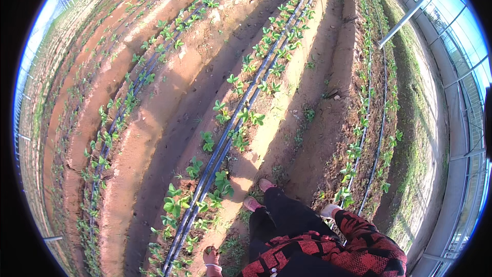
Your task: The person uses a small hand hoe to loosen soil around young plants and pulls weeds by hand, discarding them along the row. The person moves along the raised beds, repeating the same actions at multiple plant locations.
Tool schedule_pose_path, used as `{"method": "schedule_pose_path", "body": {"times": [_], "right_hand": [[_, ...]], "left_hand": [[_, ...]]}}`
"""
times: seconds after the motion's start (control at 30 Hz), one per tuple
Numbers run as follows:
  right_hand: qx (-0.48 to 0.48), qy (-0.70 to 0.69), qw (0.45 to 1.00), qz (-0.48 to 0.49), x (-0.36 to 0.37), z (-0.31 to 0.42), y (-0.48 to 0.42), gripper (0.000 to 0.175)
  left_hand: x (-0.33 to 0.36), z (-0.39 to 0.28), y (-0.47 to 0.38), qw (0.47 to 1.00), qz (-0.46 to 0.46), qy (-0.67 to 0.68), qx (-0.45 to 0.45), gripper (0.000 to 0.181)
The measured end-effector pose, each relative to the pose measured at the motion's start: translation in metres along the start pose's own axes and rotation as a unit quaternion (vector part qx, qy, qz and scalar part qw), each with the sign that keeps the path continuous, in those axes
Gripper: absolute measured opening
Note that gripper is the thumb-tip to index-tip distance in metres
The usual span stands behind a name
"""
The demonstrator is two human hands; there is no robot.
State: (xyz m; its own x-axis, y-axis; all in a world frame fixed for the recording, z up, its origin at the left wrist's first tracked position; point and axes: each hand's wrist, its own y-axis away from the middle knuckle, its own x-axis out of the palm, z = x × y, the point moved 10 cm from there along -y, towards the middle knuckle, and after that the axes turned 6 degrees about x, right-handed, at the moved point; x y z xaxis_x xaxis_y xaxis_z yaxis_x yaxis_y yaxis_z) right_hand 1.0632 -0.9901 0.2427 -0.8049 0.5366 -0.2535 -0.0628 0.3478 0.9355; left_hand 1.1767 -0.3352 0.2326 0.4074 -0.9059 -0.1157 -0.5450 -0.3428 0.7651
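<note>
My left hand, bare with a white band at the wrist, hangs at the bottom edge beside a raised soil bed. Its fingers look curled, but whether anything is in them is too small to tell. Closest to it are low leafy plants, like strawberry plants, along a pair of black drip irrigation tubes. On the other side, my right hand looks white, as if gloved, below a red and black checked sleeve. It is close to green leaves on the right-hand bed; its fingers cannot be made out.
My pink shoes stand in the furrow between two beds. More planted rows with drip tubes run along the left. A slanted metal post rises at the right bed, near the greenhouse side wall.
</note>
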Motion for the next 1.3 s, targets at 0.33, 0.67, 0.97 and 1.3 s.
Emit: {"method": "schedule_pose_path", "body": {"times": [0.33, 0.67, 0.97, 1.3], "right_hand": [[-0.099, -0.069, 0.992, -0.034, 0.026, -0.015, -0.041, 0.051], [-0.163, 0.090, 0.982, -0.013, -0.149, -0.104, -0.111, 0.050], [0.015, -0.512, 0.815, -0.272, -0.412, -0.233, -0.088, 0.033], [0.091, -0.419, 0.898, -0.102, -0.351, -0.252, -0.215, 0.026]], "left_hand": [[0.107, -0.054, 0.001, 0.981, 0.076, -0.167, -0.058, 0.039], [0.353, -0.104, -0.009, 0.971, 0.124, -0.202, -0.021, 0.036], [0.566, -0.144, 0.000, 0.926, 0.178, -0.332, -0.038, 0.025], [0.859, -0.204, -0.037, 0.868, 0.243, -0.431, -0.045, 0.019]]}}
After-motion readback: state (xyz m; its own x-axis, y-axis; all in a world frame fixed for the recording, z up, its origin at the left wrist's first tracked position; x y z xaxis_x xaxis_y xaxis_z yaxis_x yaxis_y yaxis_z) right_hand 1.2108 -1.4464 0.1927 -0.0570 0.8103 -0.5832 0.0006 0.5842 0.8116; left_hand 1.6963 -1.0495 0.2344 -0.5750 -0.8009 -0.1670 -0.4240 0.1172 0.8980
